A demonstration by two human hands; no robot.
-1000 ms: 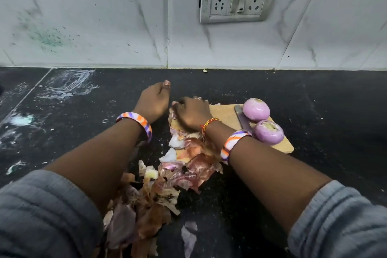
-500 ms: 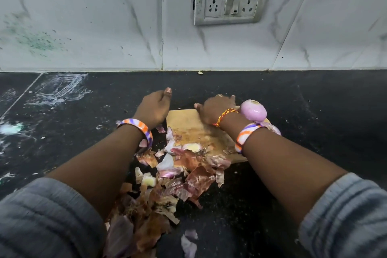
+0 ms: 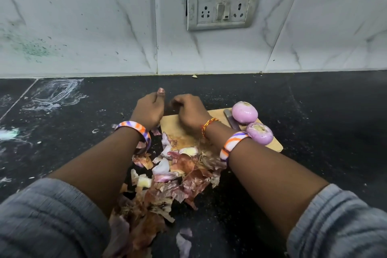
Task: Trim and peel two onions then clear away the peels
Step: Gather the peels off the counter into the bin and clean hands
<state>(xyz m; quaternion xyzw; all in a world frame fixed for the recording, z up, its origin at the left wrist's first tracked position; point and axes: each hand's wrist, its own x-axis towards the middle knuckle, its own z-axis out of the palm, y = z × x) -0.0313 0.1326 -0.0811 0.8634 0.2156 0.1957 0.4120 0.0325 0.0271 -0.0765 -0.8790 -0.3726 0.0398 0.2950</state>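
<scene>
1. The step in hand looks like gathering the peels: both onions are already trimmed and bare, so only the clearing seems left.
2. The two peeled onions, one farther [image 3: 244,111] and one nearer [image 3: 259,133], sit at the right end of the wooden chopping board [image 3: 274,146], with a knife [image 3: 230,120] lying just left of them. Sweeping is best kept to the left half of the board so neither onion rolls and the blade is not brushed.
3. The peels [image 3: 180,165] spill from the near-left part of the board onto the black counter [image 3: 314,111] and trail toward the near edge between the forearms. A good sweep would start at the far edge of the board and draw everything toward the existing heap in one pass, then collect the loose pieces on the counter, such as the pale scrap [image 3: 183,244] near the bottom.
4. The left hand [image 3: 148,109] rests on the counter just left of the board's far corner, fingers curled under and thumb raised; I cannot tell whether it holds anything.
5. The right hand [image 3: 189,112] lies knuckles-up over the board's far-left edge, fingers bent downward as if raking. Whether any peel is caught under them is hidden.
6. The two hands are close together, almost touching.
</scene>
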